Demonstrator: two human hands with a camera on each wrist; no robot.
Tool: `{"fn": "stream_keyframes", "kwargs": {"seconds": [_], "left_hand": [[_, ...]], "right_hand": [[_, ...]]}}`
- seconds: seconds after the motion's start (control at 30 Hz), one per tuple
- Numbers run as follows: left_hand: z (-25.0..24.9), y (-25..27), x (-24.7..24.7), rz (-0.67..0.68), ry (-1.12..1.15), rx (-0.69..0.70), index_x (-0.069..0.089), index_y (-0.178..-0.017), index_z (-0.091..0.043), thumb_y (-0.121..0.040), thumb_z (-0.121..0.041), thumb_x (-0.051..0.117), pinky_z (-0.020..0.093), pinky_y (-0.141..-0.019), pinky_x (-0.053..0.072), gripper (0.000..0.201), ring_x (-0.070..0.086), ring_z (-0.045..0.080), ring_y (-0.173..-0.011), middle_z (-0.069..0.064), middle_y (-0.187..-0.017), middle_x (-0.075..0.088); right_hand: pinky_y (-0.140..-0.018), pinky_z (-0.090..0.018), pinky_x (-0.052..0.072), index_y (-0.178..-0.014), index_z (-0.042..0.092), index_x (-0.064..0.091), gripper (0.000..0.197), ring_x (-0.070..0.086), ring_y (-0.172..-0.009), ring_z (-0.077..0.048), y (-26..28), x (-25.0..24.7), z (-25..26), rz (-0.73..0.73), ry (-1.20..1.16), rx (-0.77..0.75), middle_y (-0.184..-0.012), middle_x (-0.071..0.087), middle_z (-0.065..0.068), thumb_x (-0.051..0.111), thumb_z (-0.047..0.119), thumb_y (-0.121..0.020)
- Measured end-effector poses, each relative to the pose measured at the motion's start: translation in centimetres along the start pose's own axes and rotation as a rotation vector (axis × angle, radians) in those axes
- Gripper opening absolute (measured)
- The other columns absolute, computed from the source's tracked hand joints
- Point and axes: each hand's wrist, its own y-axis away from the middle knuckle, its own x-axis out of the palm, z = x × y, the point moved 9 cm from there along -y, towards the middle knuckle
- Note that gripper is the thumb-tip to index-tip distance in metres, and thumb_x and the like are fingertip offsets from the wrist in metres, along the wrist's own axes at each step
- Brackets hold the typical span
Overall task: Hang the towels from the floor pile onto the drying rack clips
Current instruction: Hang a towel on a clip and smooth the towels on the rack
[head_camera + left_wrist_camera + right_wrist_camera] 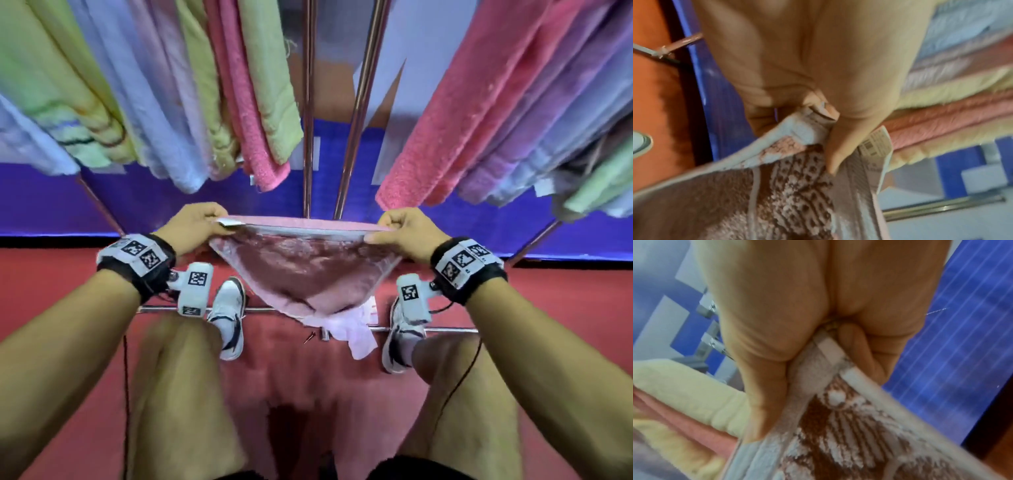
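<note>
I hold a pink and brown patterned towel (301, 267) stretched between both hands at about knee height, its top hem taut and its body sagging toward the floor. My left hand (202, 222) pinches the left top corner, seen close up with a printed label by the thumb (836, 146). My right hand (400, 228) grips the right top corner, the white hem running out between thumb and curled fingers (875, 360). The towel (849, 426) shows a brown woven pattern. A pale pink towel (349, 329) lies on the floor below it.
Several green, blue, pink and lilac towels (239, 102) hang from the rack above on both sides. Two copper rack poles (308, 120) rise in the middle gap. A metal base bar (260, 310) crosses the red floor by my shoes. A blue wall panel stands behind.
</note>
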Motion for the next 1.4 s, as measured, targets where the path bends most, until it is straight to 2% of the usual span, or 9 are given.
{"fn": "stream_keyframes", "kwargs": {"seconds": [0.13,0.3,0.5,0.67,0.87,1.03,1.17,1.27,1.4], "left_hand": [[-4.8,1.5,-1.8,-0.098,0.356,0.014,0.058,-0.073,-0.017,-0.096,0.006,0.048,0.017,-0.049,0.039,0.034,0.036,0.003,-0.042,-0.005,-0.048,0.043],[-13.3,4.5,-4.5,-0.17,0.361,0.117,0.054,-0.077,-0.016,-0.091,0.002,0.061,0.015,-0.039,0.038,0.024,0.041,0.004,-0.035,-0.008,-0.04,0.044],[-23.2,7.9,-10.0,-0.407,0.386,0.327,0.047,-0.062,-0.022,-0.075,0.007,0.073,0.028,-0.05,0.043,0.041,0.05,0.014,-0.05,-0.008,-0.047,0.053],[-31.7,9.4,-12.7,-0.356,0.488,0.473,0.066,-0.085,-0.014,-0.088,-0.001,0.062,0.02,-0.046,0.047,0.014,0.059,0.009,-0.05,-0.001,-0.062,0.07],[-30.4,7.8,-11.4,-0.455,0.289,0.409,0.064,-0.071,-0.013,-0.079,-0.007,0.071,0.031,-0.064,0.047,0.012,0.055,0.019,-0.069,0.01,-0.069,0.062],[-31.1,7.0,-11.1,-0.525,0.053,0.361,0.054,-0.059,-0.017,-0.069,-0.024,0.066,0.047,-0.064,0.052,0.016,0.052,0.021,-0.066,0.011,-0.066,0.054],[-32.8,7.7,-7.1,-0.366,-0.016,0.341,0.054,-0.059,-0.015,-0.07,-0.026,0.063,0.048,-0.07,0.056,0.017,0.059,0.025,-0.066,0.01,-0.064,0.059],[-35.0,10.1,-3.4,-0.26,0.021,0.369,0.061,-0.067,-0.013,-0.085,-0.009,0.059,0.022,-0.046,0.048,0.019,0.061,0.017,-0.053,0.001,-0.054,0.061],[-37.5,11.6,0.4,-0.049,0.226,0.4,0.061,-0.073,-0.006,-0.093,0.001,0.054,0.017,-0.037,0.044,0.022,0.058,0.011,-0.042,0.005,-0.057,0.063]], "right_hand": [[-0.037,-0.014,0.031,-0.064,0.01,0.054,0.028,0.037,-0.034,-0.001,1.5,-2.4,7.0,-0.056,-0.011,-0.093,-0.04,0.047,0.012,0.075,0.0,-0.08],[-0.038,-0.015,0.025,-0.059,0.012,0.053,0.033,0.035,-0.034,-0.01,3.8,-6.4,15.0,-0.156,-0.033,-0.168,-0.042,0.045,-0.003,0.079,0.007,-0.078],[-0.059,-0.031,0.048,-0.06,0.017,0.049,0.039,0.052,-0.059,-0.018,7.0,-11.8,22.8,-0.308,-0.137,-0.257,-0.063,0.053,-0.005,0.087,0.015,-0.069],[-0.066,-0.035,0.05,-0.059,0.02,0.053,0.048,0.057,-0.056,-0.022,8.1,-15.0,28.2,-0.308,-0.266,-0.293,-0.061,0.061,-0.005,0.096,0.036,-0.045],[-0.089,-0.06,0.052,-0.056,0.021,0.06,0.064,0.062,-0.079,-0.042,5.0,-15.4,26.9,-0.235,-0.025,-0.094,-0.085,0.062,-0.026,0.095,0.058,-0.017],[-0.041,-0.021,0.036,-0.059,0.017,0.049,0.043,0.039,-0.035,-0.018,8.1,-13.9,29.0,-0.334,0.142,-0.023,-0.049,0.049,-0.008,0.086,0.038,-0.071],[-0.038,-0.018,0.033,-0.07,0.017,0.047,0.027,0.041,-0.038,-0.016,8.7,-11.7,31.1,-0.279,0.031,-0.092,-0.054,0.046,-0.005,0.062,0.009,-0.091],[-0.036,-0.018,0.041,-0.079,0.016,0.049,0.025,0.051,-0.045,-0.013,9.4,-10.0,33.1,-0.23,-0.189,-0.186,-0.061,0.05,-0.004,0.052,-0.003,-0.093],[-0.047,-0.02,0.053,-0.092,0.008,0.058,0.014,0.064,-0.061,-0.017,10.6,-8.7,35.3,-0.166,-0.422,-0.25,-0.077,0.056,-0.012,0.049,-0.003,-0.092]]}}
